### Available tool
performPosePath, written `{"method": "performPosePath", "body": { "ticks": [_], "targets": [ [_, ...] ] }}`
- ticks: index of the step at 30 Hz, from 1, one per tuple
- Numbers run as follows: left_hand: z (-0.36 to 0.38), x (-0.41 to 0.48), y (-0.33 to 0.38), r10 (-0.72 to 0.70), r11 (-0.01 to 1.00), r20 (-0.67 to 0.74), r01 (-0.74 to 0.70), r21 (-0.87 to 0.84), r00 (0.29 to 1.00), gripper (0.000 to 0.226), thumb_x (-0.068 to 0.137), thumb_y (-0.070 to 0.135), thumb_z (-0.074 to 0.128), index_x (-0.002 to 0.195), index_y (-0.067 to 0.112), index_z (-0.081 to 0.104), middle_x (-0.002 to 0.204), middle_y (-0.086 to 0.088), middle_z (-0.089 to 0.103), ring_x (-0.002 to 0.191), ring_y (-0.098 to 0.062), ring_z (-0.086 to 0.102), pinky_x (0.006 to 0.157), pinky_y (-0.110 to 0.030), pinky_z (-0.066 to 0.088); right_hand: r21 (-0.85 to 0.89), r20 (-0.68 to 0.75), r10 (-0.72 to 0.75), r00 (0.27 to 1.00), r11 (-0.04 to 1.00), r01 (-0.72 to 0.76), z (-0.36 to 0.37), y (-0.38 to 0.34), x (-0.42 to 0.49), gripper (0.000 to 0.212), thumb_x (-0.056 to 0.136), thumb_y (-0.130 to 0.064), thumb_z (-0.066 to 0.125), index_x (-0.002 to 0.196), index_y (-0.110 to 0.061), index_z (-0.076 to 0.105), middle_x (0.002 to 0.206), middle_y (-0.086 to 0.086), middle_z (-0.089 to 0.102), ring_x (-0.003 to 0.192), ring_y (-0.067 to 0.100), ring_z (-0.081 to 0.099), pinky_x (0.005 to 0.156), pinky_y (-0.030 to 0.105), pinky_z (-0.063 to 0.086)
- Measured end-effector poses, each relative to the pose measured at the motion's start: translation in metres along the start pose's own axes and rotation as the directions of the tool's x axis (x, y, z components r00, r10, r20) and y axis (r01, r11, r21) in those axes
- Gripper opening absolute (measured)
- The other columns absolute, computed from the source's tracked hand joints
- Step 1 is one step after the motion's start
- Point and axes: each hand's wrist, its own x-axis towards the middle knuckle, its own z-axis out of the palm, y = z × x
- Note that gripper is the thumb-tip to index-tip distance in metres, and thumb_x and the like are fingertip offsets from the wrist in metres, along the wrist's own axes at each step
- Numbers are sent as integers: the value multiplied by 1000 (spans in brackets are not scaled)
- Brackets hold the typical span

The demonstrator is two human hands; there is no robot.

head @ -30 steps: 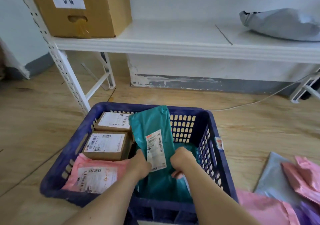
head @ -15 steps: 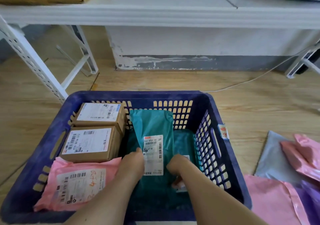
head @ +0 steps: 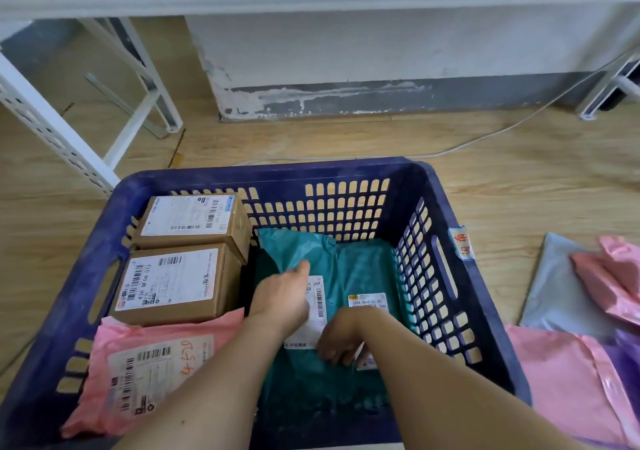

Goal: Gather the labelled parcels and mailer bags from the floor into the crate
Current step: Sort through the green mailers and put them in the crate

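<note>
A dark blue slotted crate (head: 311,169) stands on the wooden floor. Inside it, on the left, are two labelled cardboard boxes (head: 188,219) (head: 173,283) and a pink mailer bag (head: 156,363). A teal mailer bag (head: 298,248) with a white label lies on the right, on top of another teal bag (head: 367,269). My left hand (head: 284,297) presses flat on the top teal bag with straight fingers. My right hand (head: 341,337) has its fingers curled onto the same bag's near part.
To the right of the crate, on the floor, lie a pink mailer (head: 561,373), a grey one (head: 554,293), another pink one (head: 609,276) and a purple one (head: 623,352). A white rack leg (head: 52,131) stands at the left and a white cable (head: 485,138) runs behind.
The teal bag, held upright in the crate a second ago, now lies flat. My left hand has opened onto it. The view has tilted down and closer.
</note>
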Motion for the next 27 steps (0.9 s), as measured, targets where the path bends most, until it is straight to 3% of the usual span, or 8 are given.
{"method": "performPosePath", "body": {
  "ticks": [2, 5, 10, 12, 15, 17, 23, 27],
  "targets": [
    [9, -1, 1, 16, 1000, 277, -15, -7, 961, 49, 83, 23, 61, 127, 16, 41, 131, -8, 51, 116, -29, 54, 90, -37, 45, -112, 8, -67, 998, 991, 68, 1, -3, -5, 52, 95, -25, 53, 144, -13, 39, 149, 7, 39, 123, 22, 48, 95, 30, 41],
    [24, -7, -1, -49, 997, 608, 2, 78, 793, 106, 69, 36, 81, 148, 24, 10, 152, -9, 15, 135, -32, 35, 105, -47, 38, -201, 50, -119, 992, 971, 127, 2, -4, -8, 59, 97, -23, 51, 150, -15, 26, 155, 7, 27, 139, 22, 30, 107, 31, 32],
    [21, -8, 0, -65, 998, 504, 50, 43, 861, 128, 71, 23, 81, 148, 28, -21, 157, -9, -19, 143, -33, 18, 107, -50, 35, -102, -251, -144, 957, 987, 122, 0, -6, 3, 46, 93, -9, 51, 139, -8, 45, 141, 13, 48, 116, 26, 55, 99, 35, 45],
    [22, -6, 0, -96, 995, 500, 96, 27, 861, 134, 69, 21, 83, 145, 26, -28, 154, -10, -31, 145, -34, 12, 108, -53, 34, -99, -292, -146, 945, 988, 122, -4, -1, 10, 54, 92, -9, 53, 143, -11, 39, 142, 13, 45, 122, 29, 53, 99, 38, 45],
    [27, -9, 0, -182, 981, 602, 105, 162, 778, 135, 70, 28, 82, 145, 16, -29, 156, -14, -21, 143, -35, 19, 110, -50, 32, -221, -5, -27, 1000, 975, 25, 4, 4, 15, 69, 89, -23, 63, 149, -15, 28, 148, 10, 39, 126, 31, 49, 103, 41, 44],
    [25, -10, 1, -214, 974, 644, 108, 201, 734, 132, 73, 32, 80, 143, 9, -30, 157, -15, -18, 143, -35, 21, 111, -49, 32, -291, 43, 31, 999, 957, -17, 10, 6, 22, 69, 87, -29, 66, 146, -15, 33, 147, 9, 41, 119, 31, 54, 101, 43, 46],
    [12, -5, 11, -220, 972, 600, 120, 202, 769, 118, 73, 34, 79, 148, 0, -4, 149, -14, 30, 126, -30, 48, 103, -40, 44, -104, -255, -47, 966, 994, 21, 4, 2, 17, 54, 85, -18, 63, 137, -13, 47, 134, 8, 53, 108, 27, 62, 87, 38, 53],
    [-14, -8, 27, -128, 985, 494, 50, 168, 860, 68, 79, 32, 74, 134, 9, 41, 133, -7, 51, 117, -25, 56, 95, -33, 47, -20, -453, -69, 889, 998, 67, -2, 5, -5, 44, 90, -10, 48, 134, -9, 51, 134, 10, 54, 115, 27, 57, 90, 35, 50]
  ]
}}
